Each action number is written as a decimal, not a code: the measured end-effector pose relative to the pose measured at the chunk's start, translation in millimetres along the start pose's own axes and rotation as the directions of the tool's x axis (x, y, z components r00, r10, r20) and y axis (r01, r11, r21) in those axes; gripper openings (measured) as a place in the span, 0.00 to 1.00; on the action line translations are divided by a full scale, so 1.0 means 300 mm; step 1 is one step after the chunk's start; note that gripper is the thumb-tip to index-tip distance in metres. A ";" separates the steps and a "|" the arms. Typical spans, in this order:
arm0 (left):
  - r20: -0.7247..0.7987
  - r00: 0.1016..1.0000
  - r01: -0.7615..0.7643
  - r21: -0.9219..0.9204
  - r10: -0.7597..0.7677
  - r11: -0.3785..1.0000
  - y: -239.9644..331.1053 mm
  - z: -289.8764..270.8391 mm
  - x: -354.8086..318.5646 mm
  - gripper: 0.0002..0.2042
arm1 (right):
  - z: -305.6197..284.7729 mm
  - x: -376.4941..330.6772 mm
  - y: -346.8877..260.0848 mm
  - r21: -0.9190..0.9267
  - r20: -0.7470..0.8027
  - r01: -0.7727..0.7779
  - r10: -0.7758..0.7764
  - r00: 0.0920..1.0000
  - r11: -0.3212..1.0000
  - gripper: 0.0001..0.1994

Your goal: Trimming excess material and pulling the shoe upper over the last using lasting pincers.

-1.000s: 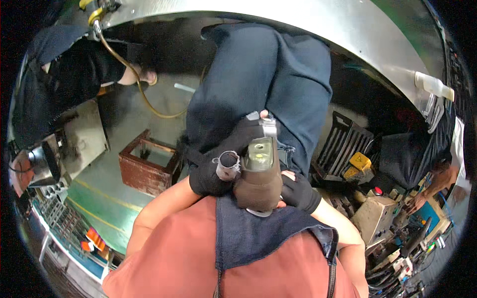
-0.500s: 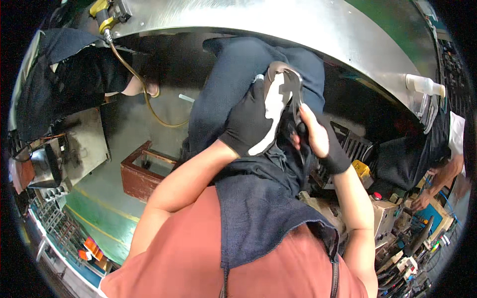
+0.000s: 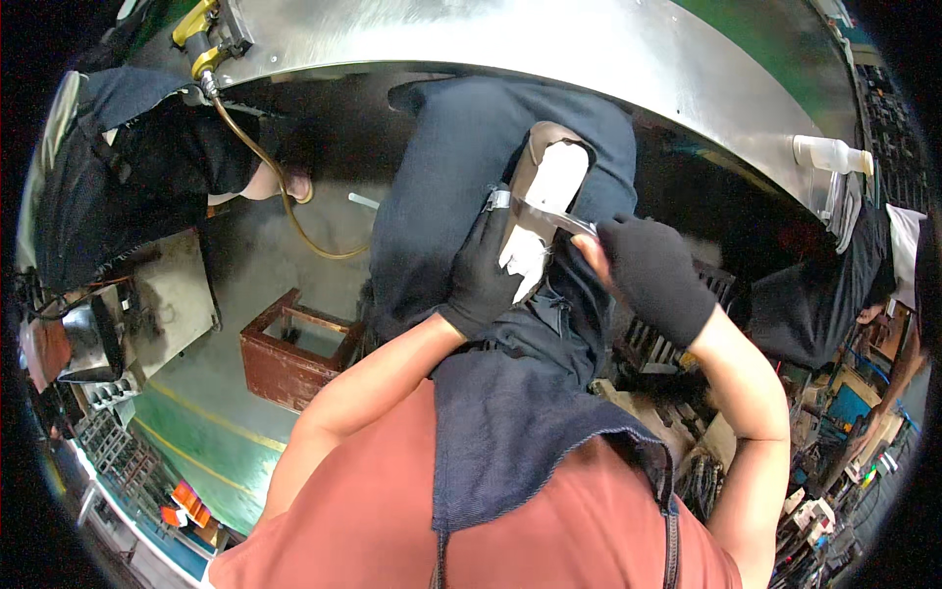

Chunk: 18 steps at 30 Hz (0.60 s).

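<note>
Across my lap lies a grey-brown shoe [image 3: 528,177], its white underside [image 3: 561,177] turned up. The white layer looks ragged at the end nearest me. My left hand [image 3: 483,265], in a black fingerless glove with white tape round one finger, is closed around the shoe's left side. My right hand [image 3: 648,270], gloved the same way, grips a shiny metal hand tool [image 3: 567,222]. Its flat bright end lies across the white underside near the left fingertips. The tool's handle is hidden in my fist, so its exact kind is unclear.
A steel bench [image 3: 491,39] curves beyond my knees, with a yellow air tool [image 3: 199,44] and hose at left and a clear bottle [image 3: 832,155] at right. A brown wooden stool [image 3: 294,358] stands at my left. Other people's limbs show at both sides.
My right hand has turned over and closed on the metal tool, now across the shoe. Dark material that hung by the shoe's right side no longer shows there. More of the white underside is visible.
</note>
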<state>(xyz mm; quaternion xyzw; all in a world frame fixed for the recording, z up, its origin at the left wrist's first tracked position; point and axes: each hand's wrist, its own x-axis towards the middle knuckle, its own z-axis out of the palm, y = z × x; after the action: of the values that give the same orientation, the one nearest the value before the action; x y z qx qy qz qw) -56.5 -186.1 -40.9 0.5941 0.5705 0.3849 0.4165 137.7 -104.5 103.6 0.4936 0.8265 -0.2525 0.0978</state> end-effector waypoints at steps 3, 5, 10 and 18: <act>-0.066 0.989 -0.128 0.101 0.135 0.987 -0.039 0.025 0.035 0.37 | 0.142 0.045 0.110 -0.199 -0.176 0.045 -0.081 0.981 0.979 0.23; -0.107 0.970 -0.192 0.198 0.216 0.961 -0.027 0.015 0.051 0.37 | 0.159 0.054 0.132 -0.213 -0.225 0.125 -0.173 0.959 0.969 0.22; 0.310 0.942 0.305 -0.639 -0.127 0.706 -0.375 0.054 0.095 0.32 | 0.162 0.071 0.123 -0.190 -0.222 0.133 -0.174 0.959 0.973 0.19; 0.135 0.979 0.152 0.027 -0.154 0.988 0.077 -0.030 0.224 0.38 | -0.139 0.032 0.154 0.426 0.464 -0.318 0.097 0.880 0.847 0.25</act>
<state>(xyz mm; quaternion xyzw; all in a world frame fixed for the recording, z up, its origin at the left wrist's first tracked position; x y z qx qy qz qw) -53.1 -118.4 -17.3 0.5769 0.5879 0.3052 0.4780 176.6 -57.9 120.3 0.5233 0.6334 -0.5427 0.1746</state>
